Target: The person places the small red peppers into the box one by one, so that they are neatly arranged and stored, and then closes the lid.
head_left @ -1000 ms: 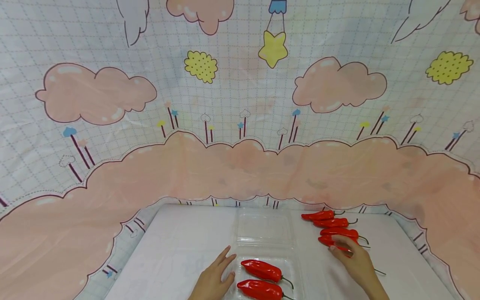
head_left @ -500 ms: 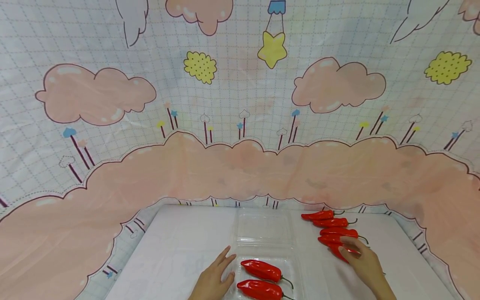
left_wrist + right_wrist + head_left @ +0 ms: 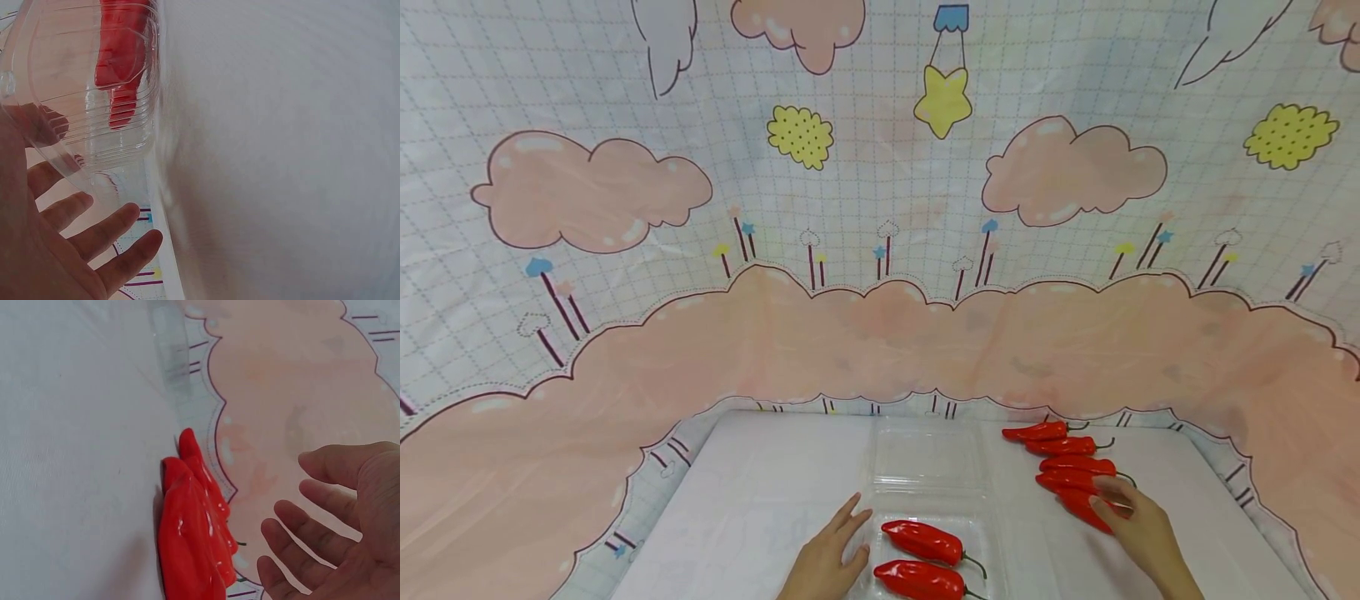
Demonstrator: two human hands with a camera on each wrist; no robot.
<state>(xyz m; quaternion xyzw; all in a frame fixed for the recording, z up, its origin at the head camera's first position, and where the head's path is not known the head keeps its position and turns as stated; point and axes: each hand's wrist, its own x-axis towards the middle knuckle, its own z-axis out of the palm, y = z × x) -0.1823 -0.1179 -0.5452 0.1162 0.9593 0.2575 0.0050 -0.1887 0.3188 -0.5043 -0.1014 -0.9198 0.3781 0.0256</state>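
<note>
My left hand (image 3: 829, 554) rests with spread fingers at the left side of a clear plastic clamshell box (image 3: 992, 533), also seen in the left wrist view. Two red peppers (image 3: 921, 542) lie side by side in the box's near half, stems to the right. To the right, my right hand (image 3: 1138, 525) hovers around the stem end of the nearest pepper (image 3: 1078, 507) in a row, partly hiding it. The right wrist view shows this hand (image 3: 331, 519) with loosely bent, separated fingers and nothing between them, beside the peppers (image 3: 190, 544).
Several more red peppers (image 3: 1060, 446) lie in a slanting row toward the back right of the white table (image 3: 760, 475). The box's lid (image 3: 928, 454) is folded back flat. A patterned cloth (image 3: 880, 333) rises behind and around the table.
My right hand has drawn back to the right and slightly nearer along the nearest pepper, uncovering more of it. My left hand and the box have not moved.
</note>
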